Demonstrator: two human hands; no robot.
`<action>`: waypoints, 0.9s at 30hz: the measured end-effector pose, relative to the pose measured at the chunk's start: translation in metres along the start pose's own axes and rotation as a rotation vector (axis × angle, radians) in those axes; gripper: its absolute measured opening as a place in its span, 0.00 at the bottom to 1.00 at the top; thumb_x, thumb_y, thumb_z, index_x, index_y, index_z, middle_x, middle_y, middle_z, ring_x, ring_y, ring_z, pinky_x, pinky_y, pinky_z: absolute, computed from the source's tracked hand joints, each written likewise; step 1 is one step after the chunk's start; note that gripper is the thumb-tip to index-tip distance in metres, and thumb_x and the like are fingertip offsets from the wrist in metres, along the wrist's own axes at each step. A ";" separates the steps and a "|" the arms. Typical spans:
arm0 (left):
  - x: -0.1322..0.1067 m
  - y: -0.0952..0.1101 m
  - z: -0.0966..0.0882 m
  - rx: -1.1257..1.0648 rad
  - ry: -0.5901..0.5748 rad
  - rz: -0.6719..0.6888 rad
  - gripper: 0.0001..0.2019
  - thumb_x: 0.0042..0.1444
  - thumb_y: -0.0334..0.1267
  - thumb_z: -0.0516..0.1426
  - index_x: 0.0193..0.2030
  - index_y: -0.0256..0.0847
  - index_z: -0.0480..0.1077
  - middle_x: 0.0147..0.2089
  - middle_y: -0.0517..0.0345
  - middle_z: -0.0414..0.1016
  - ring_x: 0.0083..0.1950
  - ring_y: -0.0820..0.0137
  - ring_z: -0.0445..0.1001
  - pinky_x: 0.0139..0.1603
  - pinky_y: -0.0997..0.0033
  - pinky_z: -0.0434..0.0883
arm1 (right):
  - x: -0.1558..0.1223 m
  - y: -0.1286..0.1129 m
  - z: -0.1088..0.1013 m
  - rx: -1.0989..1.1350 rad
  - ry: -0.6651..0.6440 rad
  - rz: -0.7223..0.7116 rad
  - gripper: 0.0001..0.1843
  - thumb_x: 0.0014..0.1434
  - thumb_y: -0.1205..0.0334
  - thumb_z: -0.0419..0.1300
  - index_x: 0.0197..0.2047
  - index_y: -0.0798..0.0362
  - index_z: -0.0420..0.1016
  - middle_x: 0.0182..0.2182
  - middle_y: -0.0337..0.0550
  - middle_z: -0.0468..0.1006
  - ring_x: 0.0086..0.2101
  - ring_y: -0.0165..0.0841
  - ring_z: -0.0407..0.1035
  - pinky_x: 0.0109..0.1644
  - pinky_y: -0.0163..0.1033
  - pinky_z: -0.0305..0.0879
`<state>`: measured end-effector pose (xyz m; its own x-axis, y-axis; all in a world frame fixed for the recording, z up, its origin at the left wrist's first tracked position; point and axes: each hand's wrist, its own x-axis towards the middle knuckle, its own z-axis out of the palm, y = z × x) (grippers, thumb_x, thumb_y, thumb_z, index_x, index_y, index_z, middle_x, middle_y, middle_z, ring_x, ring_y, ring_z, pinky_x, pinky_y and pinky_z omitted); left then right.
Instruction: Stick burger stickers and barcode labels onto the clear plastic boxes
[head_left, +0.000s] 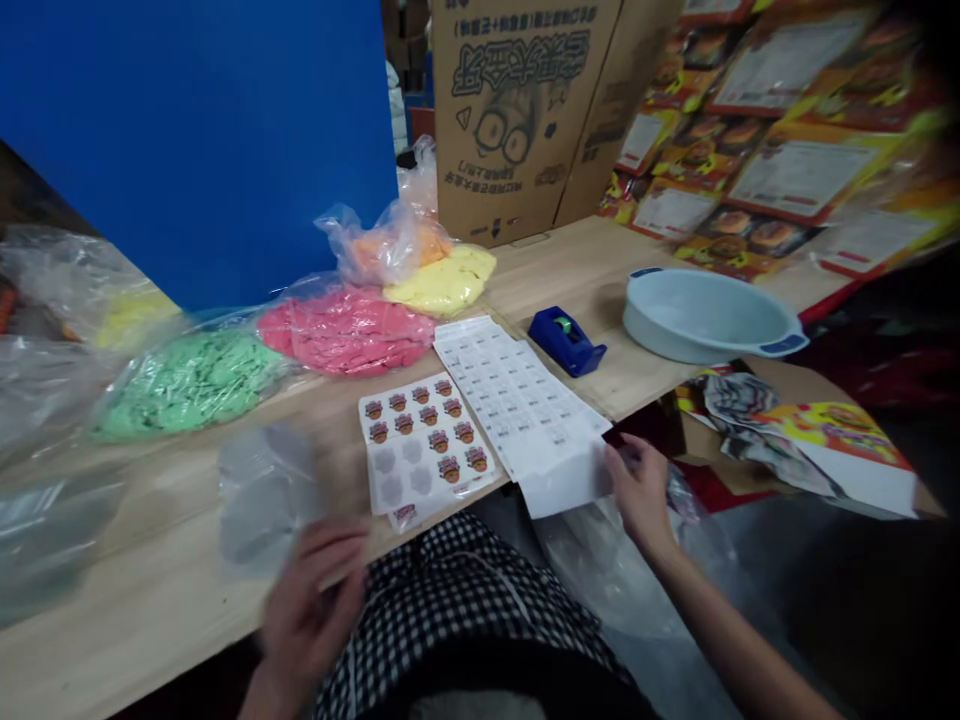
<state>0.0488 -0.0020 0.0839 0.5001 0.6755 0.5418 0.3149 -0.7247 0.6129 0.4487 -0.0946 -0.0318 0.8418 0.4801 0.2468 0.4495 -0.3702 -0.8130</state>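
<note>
Touching the corner of a white label-sheet stack (525, 410), the right hand (641, 492) has its fingers (621, 462) half-curled, with no clear grip. Left of those fingers, a sticker sheet (424, 445) lies on the worktop (150, 570). The blurred left hand (311, 610), fingers parted, sits just below a clear plastic bag (264, 500); whether it holds anything cannot be told.

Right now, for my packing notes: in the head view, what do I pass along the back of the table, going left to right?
Green bag → pink bag → yellow bag → blue tape dispenser → pale blue basin
</note>
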 end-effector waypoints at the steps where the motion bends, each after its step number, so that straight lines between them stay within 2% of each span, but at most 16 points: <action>1: 0.010 0.009 0.022 0.000 -0.145 0.057 0.16 0.57 0.33 0.54 0.51 0.53 0.65 0.48 0.58 0.71 0.49 0.65 0.71 0.46 0.62 0.75 | 0.005 0.008 -0.004 0.065 0.017 0.156 0.26 0.51 0.44 0.56 0.43 0.58 0.70 0.38 0.50 0.73 0.39 0.39 0.67 0.42 0.46 0.64; 3: 0.036 0.021 0.069 -0.001 -0.356 0.125 0.14 0.57 0.35 0.55 0.51 0.47 0.67 0.49 0.55 0.72 0.51 0.67 0.71 0.49 0.64 0.73 | 0.013 0.012 -0.009 0.207 -0.066 0.421 0.25 0.46 0.42 0.59 0.35 0.57 0.72 0.29 0.44 0.73 0.29 0.33 0.65 0.31 0.38 0.62; 5: 0.064 0.027 0.117 -0.024 -0.440 0.135 0.14 0.59 0.37 0.54 0.51 0.42 0.67 0.51 0.52 0.71 0.52 0.68 0.70 0.54 0.65 0.70 | 0.020 0.006 -0.013 0.313 -0.225 0.567 0.23 0.40 0.43 0.64 0.29 0.56 0.72 0.24 0.41 0.73 0.24 0.29 0.63 0.26 0.35 0.58; 9: 0.112 0.031 0.199 0.113 -0.613 0.163 0.14 0.59 0.39 0.53 0.50 0.36 0.68 0.52 0.49 0.70 0.54 0.66 0.67 0.56 0.66 0.67 | 0.029 -0.016 -0.020 0.498 -0.453 0.711 0.19 0.36 0.52 0.70 0.28 0.56 0.75 0.23 0.42 0.76 0.23 0.30 0.66 0.25 0.35 0.60; 12: 0.134 0.033 0.239 0.207 -0.693 0.175 0.13 0.60 0.38 0.53 0.47 0.34 0.70 0.49 0.48 0.72 0.52 0.66 0.69 0.55 0.67 0.67 | 0.035 -0.030 -0.021 0.600 -0.582 0.769 0.16 0.34 0.59 0.71 0.29 0.57 0.77 0.23 0.43 0.78 0.22 0.30 0.68 0.27 0.35 0.63; 16: 0.145 0.035 0.260 0.251 -0.725 0.187 0.11 0.61 0.39 0.51 0.41 0.35 0.72 0.42 0.51 0.74 0.46 0.67 0.71 0.50 0.68 0.68 | 0.040 -0.037 -0.019 0.672 -0.668 0.712 0.15 0.34 0.64 0.71 0.29 0.57 0.78 0.23 0.43 0.78 0.22 0.31 0.69 0.28 0.35 0.64; 20: 0.146 0.034 0.266 0.307 -0.739 0.179 0.12 0.62 0.39 0.50 0.40 0.35 0.72 0.40 0.51 0.75 0.44 0.67 0.72 0.48 0.69 0.68 | 0.040 -0.038 -0.017 0.693 -0.678 0.668 0.16 0.35 0.61 0.70 0.30 0.57 0.78 0.24 0.44 0.79 0.22 0.32 0.69 0.28 0.36 0.64; 27: 0.144 0.031 0.277 0.381 -0.753 0.204 0.14 0.63 0.34 0.46 0.39 0.33 0.73 0.40 0.48 0.76 0.44 0.66 0.73 0.48 0.67 0.68 | 0.039 -0.033 -0.015 0.736 -0.682 0.675 0.20 0.35 0.59 0.71 0.34 0.58 0.78 0.24 0.44 0.79 0.22 0.32 0.70 0.30 0.37 0.64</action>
<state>0.3543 0.0356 0.0216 0.9347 0.3553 0.0130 0.3422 -0.9090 0.2377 0.4709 -0.0761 0.0127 0.4107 0.7674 -0.4923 -0.4843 -0.2738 -0.8309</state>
